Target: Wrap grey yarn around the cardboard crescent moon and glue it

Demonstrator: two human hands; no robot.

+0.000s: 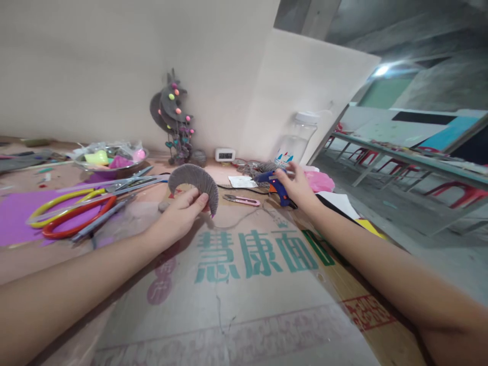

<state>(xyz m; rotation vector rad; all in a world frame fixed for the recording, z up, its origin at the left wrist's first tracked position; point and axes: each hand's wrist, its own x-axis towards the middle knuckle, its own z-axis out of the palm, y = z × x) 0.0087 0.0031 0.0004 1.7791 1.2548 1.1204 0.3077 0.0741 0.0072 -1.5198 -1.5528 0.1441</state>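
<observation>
A crescent wrapped in grey yarn is pinched at its lower right end by my left hand, left of centre. Over on the right, the fingers of my right hand close on the blue glue gun, which has a small red light on its side. A strand of grey yarn trails from the crescent across the plastic sheet printed with green characters. Between the hands lie pink-handled thread snips and a white packet.
Red and yellow-handled scissors lie on purple sheets at the left, near a bowl of craft bits. A yarn-wrapped moon ornament, a small clock and a water bottle stand at the back by the board.
</observation>
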